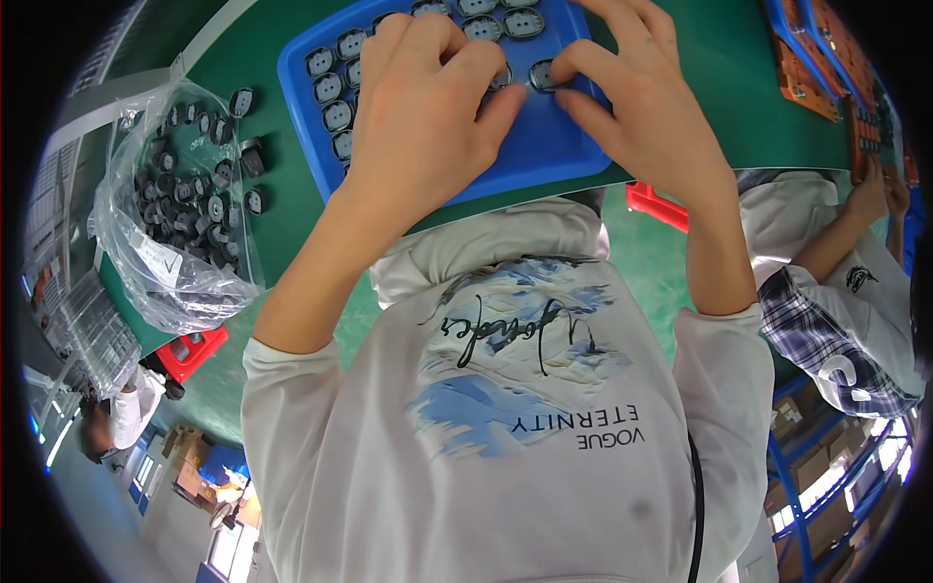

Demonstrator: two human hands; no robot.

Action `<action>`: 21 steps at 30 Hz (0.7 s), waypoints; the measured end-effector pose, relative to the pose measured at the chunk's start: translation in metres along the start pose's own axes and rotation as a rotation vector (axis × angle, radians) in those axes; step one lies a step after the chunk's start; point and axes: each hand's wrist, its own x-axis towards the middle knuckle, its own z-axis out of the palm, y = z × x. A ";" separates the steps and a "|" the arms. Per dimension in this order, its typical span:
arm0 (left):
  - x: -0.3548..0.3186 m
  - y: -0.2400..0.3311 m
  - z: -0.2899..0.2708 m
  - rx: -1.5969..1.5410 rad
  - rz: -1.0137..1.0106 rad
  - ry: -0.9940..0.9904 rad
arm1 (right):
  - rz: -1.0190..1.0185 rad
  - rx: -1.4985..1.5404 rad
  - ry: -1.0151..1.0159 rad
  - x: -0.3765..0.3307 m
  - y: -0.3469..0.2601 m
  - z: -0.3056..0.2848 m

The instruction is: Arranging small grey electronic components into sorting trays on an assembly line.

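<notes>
Dark part (540,76) is between the right hand's (646,112) fingers, looks pinched, on or just over the blue tray (544,146). Left hand (423,112) has its fingers by another part, can't tell if gripping. Tray's got rows of these. On the green surface (282,126), a clear bag (180,303) full of dark pieces (199,185), three loose beside it.

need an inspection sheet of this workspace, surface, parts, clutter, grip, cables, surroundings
Surface: green tabletop.
Work items: blue tray holding dark parts, some in rows.
Clutter: clear plastic bag of dark pieces, with loose pieces beside it.
Left grip: over the tray; hold partly hidden.
Right grip: at one dark part's edge; firm hold unclear.
Cables: black cord down the shirt's right side.
Surroundings: another person at right, blue shelving.
</notes>
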 end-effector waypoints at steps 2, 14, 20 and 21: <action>0.002 -0.001 0.001 0.069 0.025 -0.064 | -0.004 -0.011 -0.005 0.000 0.000 -0.001; 0.005 -0.011 -0.002 -0.081 0.119 -0.021 | 0.040 -0.029 -0.019 0.001 0.005 -0.001; 0.004 -0.028 -0.009 0.018 0.132 -0.041 | -0.546 0.261 0.441 0.019 0.051 0.054; 0.006 -0.026 -0.011 0.017 0.123 -0.042 | -0.546 0.267 0.434 0.018 0.038 0.044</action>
